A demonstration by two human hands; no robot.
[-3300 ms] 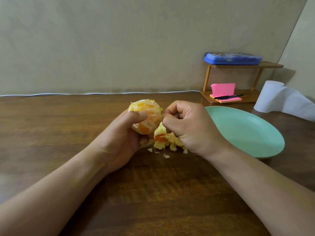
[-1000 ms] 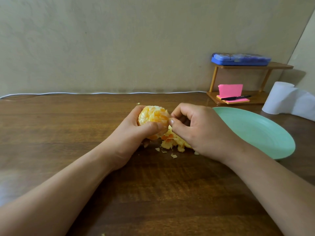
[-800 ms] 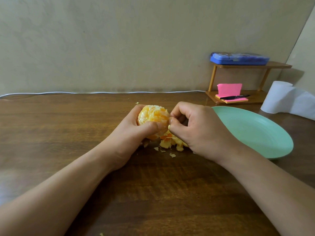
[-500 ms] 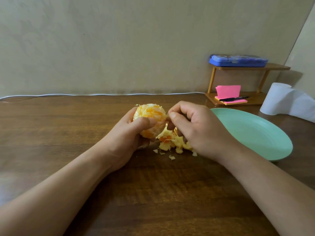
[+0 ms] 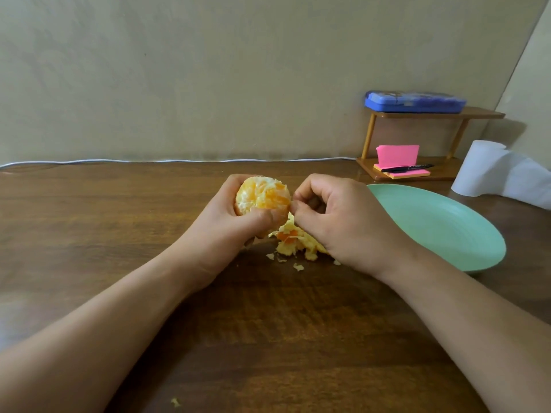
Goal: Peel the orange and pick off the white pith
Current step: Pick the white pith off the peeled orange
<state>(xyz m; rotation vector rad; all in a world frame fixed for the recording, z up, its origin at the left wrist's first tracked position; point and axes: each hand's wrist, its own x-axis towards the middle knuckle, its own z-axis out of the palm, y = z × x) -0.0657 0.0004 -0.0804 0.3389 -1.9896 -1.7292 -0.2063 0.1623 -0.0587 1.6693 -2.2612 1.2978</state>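
Observation:
My left hand (image 5: 226, 222) grips the peeled orange (image 5: 262, 196) just above the wooden table (image 5: 89, 222), thumb across its near side. Patches of white pith still show on the fruit. My right hand (image 5: 337, 222) has its fingers curled, and thumb and forefinger pinch at the orange's right edge; I cannot make out the bit of pith between them. Under the right hand lies a pile of peel and pith scraps (image 5: 293, 242), with a few crumbs scattered in front.
A green plate (image 5: 441, 225) sits right of my right hand. Behind it stands a small wooden shelf (image 5: 429, 114) with a blue case (image 5: 414, 101), pink sticky notes (image 5: 398, 155) and a pen. A paper roll (image 5: 483, 168) is at far right. A white cable (image 5: 119, 161) runs along the wall.
My left hand has turned the orange a little and kept it in place. My right hand's pinching fingertips have come back against the fruit's right edge.

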